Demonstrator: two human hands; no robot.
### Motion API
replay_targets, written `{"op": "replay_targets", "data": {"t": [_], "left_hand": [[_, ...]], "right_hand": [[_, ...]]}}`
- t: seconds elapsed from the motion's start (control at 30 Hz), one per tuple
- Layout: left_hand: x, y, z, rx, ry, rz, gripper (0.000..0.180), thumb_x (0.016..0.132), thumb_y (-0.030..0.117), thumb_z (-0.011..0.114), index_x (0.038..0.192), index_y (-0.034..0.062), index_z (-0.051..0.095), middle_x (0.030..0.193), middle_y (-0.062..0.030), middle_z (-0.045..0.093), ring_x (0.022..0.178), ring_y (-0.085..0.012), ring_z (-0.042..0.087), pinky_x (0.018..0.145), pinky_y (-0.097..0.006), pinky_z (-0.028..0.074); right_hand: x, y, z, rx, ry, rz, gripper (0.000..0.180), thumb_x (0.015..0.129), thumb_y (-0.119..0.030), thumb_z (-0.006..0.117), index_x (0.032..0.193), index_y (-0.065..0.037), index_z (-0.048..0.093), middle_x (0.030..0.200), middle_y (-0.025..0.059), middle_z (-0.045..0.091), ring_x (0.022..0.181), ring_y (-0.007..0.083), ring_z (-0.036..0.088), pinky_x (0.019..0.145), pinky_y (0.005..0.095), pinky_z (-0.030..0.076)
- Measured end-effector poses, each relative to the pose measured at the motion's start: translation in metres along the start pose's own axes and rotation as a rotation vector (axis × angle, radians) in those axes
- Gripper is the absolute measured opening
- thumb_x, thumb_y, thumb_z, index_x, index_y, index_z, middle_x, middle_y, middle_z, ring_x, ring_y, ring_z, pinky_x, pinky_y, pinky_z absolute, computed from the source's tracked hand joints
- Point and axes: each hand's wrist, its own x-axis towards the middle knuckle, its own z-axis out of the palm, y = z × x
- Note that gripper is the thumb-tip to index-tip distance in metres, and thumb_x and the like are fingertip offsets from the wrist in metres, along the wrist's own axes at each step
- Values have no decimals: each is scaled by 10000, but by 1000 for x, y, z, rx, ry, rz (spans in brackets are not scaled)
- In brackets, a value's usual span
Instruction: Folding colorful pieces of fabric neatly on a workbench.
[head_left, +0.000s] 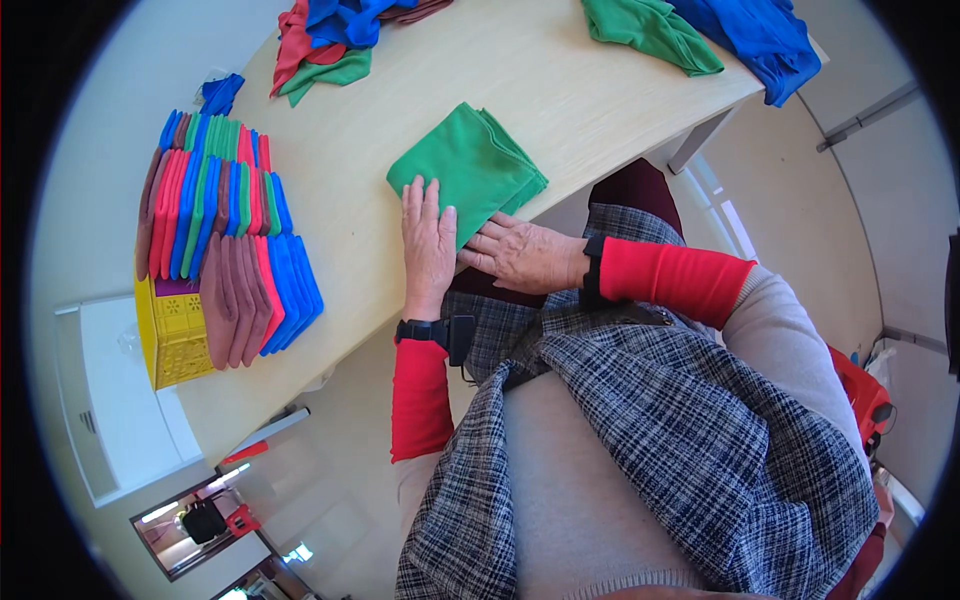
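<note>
A green cloth (465, 165), folded into a flat square with layered edges at its right side, lies near the front edge of the table. My left hand (428, 245) rests on its lower left part, fingers stretched out flat and pointing away from me. My right hand (525, 255) is at the cloth's near corner, by the table edge. Its fingers are extended toward my left hand, and their tips meet the cloth's lower edge. Neither hand grips the cloth visibly.
On the pale table (340, 215), a yellow basket (185, 335) at left holds neat rows of folded red, blue, green and brown cloths (215, 200). Loose crumpled cloths (335, 35) lie at the far left. Unfolded green (650, 35) and blue cloths (765, 45) hang near the far right edge.
</note>
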Motion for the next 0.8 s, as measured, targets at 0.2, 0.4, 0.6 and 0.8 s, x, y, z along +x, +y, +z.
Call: {"op": "replay_targets", "data": {"t": [0.2, 0.4, 0.6, 0.8], "left_hand": [[-4, -5, -1, 114, -78, 64, 572, 1045, 340, 492, 1519, 28, 418, 1624, -202, 315, 1519, -405, 229, 1232, -510, 190], [-4, 0, -2, 218, -52, 176, 614, 1021, 338, 532, 1537, 37, 388, 1637, -181, 295, 1527, -380, 226, 1223, -562, 177], [-8, 6, -4, 236, -113, 43, 630, 1007, 323, 563, 1542, 48, 378, 1648, -153, 284, 1525, -345, 246, 1212, -566, 197], [-29, 10, -17, 262, -105, 38, 582, 1017, 300, 554, 1521, 47, 409, 1626, -158, 326, 1499, -342, 297, 1204, -559, 226]], "right_hand": [[15, 3, -53, 530, -547, 201, 489, 930, -297, 634, 1317, -4, 575, 1370, 200, 561, 1340, 367, 478, 1122, 469, 369], [73, 6, -43, 466, -48, 469, 460, 975, -322, 600, 1318, -16, 578, 1419, 214, 544, 1374, 395, 458, 1133, 502, 354], [81, 52, 24, 14, 144, 494, 577, 1004, -433, 506, 1442, -58, 527, 1511, 151, 488, 1463, 361, 363, 1199, 501, 275], [68, 68, 20, -95, 78, 517, 617, 1022, -470, 458, 1488, -67, 490, 1570, 144, 426, 1502, 356, 301, 1235, 497, 213]]}}
